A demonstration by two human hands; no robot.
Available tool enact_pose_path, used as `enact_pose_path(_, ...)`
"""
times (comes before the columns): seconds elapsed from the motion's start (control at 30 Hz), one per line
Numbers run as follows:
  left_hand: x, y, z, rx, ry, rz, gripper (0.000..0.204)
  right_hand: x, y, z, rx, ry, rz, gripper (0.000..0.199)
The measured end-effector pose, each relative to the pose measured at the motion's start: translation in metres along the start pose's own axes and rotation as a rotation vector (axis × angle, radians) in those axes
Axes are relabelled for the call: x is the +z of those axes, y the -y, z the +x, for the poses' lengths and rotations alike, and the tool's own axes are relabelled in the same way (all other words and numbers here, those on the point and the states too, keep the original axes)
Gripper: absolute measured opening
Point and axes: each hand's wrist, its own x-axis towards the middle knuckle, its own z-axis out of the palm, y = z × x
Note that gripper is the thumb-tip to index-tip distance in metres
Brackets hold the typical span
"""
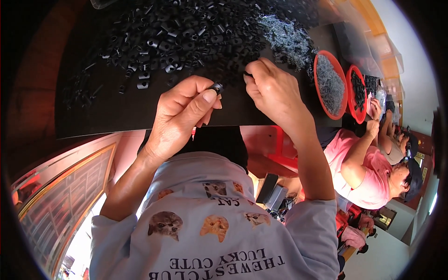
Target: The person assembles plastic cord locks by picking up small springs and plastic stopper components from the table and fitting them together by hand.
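Observation:
Between the thumb and fingers of my left hand [184, 109] is a small black cylindrical part [216, 87], held above the near edge of the dark table [126, 109]. My right hand [275, 88] is a short way to the right, its thumb and index finger pinched on a small dark piece [247, 74] that is mostly hidden. The two hands are apart. Just beyond them spreads a heap of short black tube-like parts [154, 46], some with a hole in the side. To the right of that heap lies a pile of small silvery metal pieces [289, 39].
A red bowl [318, 86] full of small grey metal pieces sits at the table's right. Beside it, another red bowl [349, 93] holds black parts. Farther right, a person in a pink shirt [361, 168] works at the same table. Clear plastic bins [368, 42] stand at the far right.

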Motion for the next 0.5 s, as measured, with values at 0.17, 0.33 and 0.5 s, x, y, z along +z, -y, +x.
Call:
enact_pose_path(0.17,-0.001,0.000,0.000,0.006,0.007,-0.001,0.016,-0.011,0.004,0.003,0.012,-0.046,0.261,0.010)
enact_pose_path(0.33,-0.001,0.000,0.000,-0.011,0.011,0.009,0.017,-0.012,0.015,0.001,-0.019,-0.010,0.488,0.012)
enact_pose_path(0.5,0.000,-0.001,-0.001,-0.009,0.019,0.029,0.017,-0.011,0.022,0.003,-0.042,-0.086,0.701,0.015)
